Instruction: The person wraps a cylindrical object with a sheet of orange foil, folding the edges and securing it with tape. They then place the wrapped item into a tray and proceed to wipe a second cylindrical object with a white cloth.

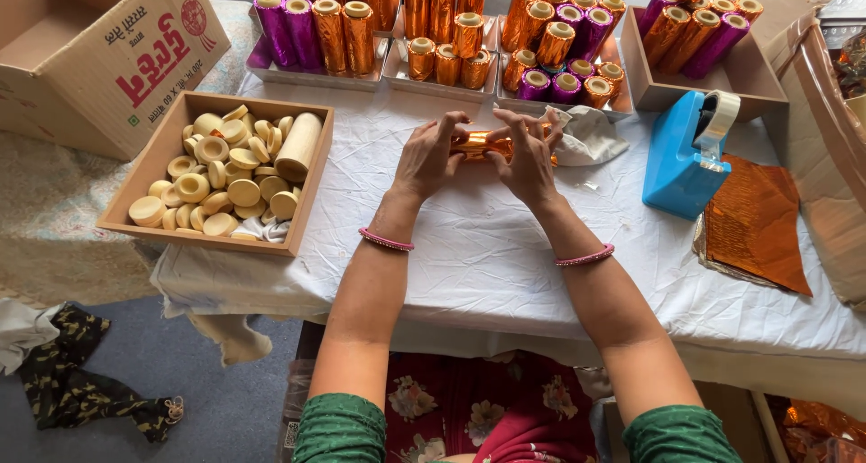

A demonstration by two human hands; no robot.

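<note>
**Both hands on an orange foil roll at mid-tabletop**

I see a short roll wrapped in shiny orange foil lying crosswise between my two hands, just above the white cloth of the tabletop, near its far middle. My left hand has its grip pinched on the left end of the roll, fingers curled over the top. My right hand has its grip pressed on the right part, fingertips spread over the foil and covering most of it. A pink bangle sits on each wrist.

Just beyond my right hand lies a crumpled white cloth. To the right stands a blue tape dispenser, and just beside it, at the tabletop's right edge, lies a flat stack of orange foil sheets.

To my left is a shallow wooden tray holding pale round discs and one pale bare cylinder. Along the far edge stand trays of finished rolls on end, orange and purple. A cardboard box sits off the far left corner, well apart from my hands. Dark patterned fabric lies on the floor at lower left.
</note>
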